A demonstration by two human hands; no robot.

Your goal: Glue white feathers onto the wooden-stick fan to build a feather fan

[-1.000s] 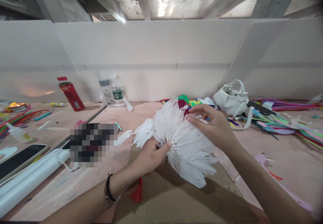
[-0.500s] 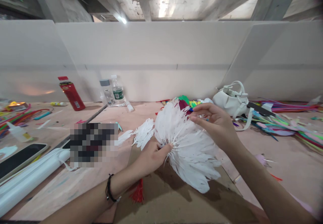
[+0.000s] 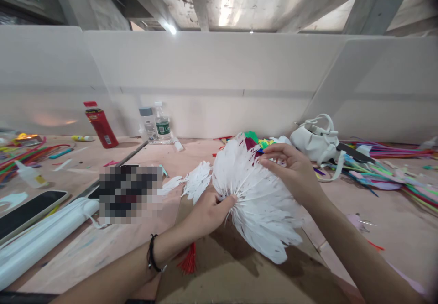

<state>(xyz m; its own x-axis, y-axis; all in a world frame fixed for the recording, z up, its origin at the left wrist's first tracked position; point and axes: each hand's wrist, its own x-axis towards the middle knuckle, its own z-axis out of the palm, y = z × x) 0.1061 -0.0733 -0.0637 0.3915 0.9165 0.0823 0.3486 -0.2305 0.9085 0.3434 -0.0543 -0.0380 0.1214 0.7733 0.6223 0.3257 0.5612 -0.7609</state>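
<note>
A fan-shaped spread of white feathers (image 3: 260, 203) is held up over a brown board (image 3: 212, 272). My left hand (image 3: 214, 210) pinches it at the gathered base, thumb in front. My right hand (image 3: 287, 167) is at the fan's upper right edge, thumb and forefinger close together at the feather tips; whether a feather is between them is too small to tell. Loose white feathers (image 3: 197, 180) lie left of the fan. A red tassel (image 3: 188, 259) hangs or lies below my left wrist.
At the back stand a red bottle (image 3: 101, 126) and two clear bottles (image 3: 163, 126). A white handbag (image 3: 313, 142) and colourful strips (image 3: 393, 178) are on the right. At left are a phone (image 3: 32, 212), a white roll (image 3: 48, 240) and a glue bottle (image 3: 31, 175).
The whole view has shifted slightly, so things appear a little further right. Both hands keep nearly the same places on the feather fan.
</note>
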